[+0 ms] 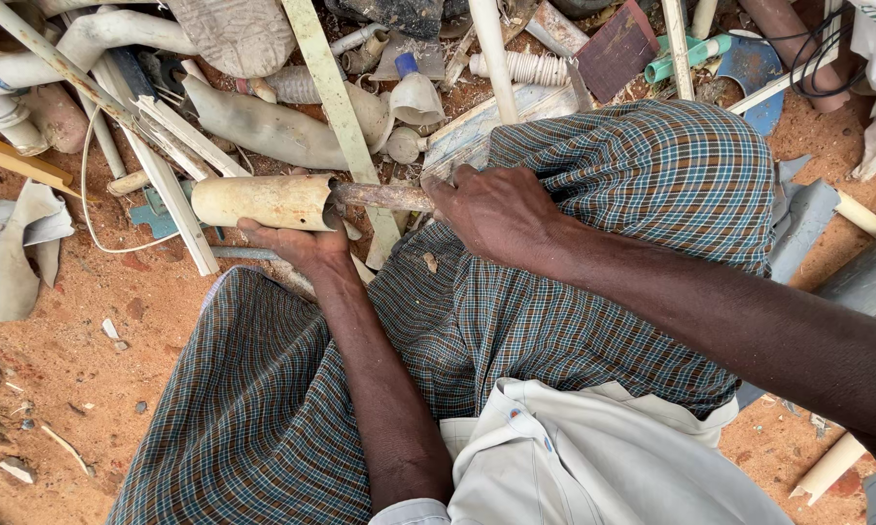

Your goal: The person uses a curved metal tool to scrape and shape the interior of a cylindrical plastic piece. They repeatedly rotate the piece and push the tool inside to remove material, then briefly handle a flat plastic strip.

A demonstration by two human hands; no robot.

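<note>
A short, dirty cream plastic pipe piece (pixel 263 201) lies level in front of my knees, and my left hand (pixel 297 245) grips it from below at its right end. A thin rusty brown rod (pixel 384 196) sticks into that end of the pipe. My right hand (pixel 491 209) is closed around the rod's other end. Both forearms reach out over my lap, which is covered by a checked green and brown cloth (pixel 457 321).
Just beyond my hands lies a heap of scrap: white pipes (pixel 88 39), flat plastic strips (pixel 336 97), a ribbed hose (pixel 525 66), green fittings (pixel 686 58) and a dark red panel (pixel 618 49). Red sandy ground (pixel 59 369) with small stones spreads to the left.
</note>
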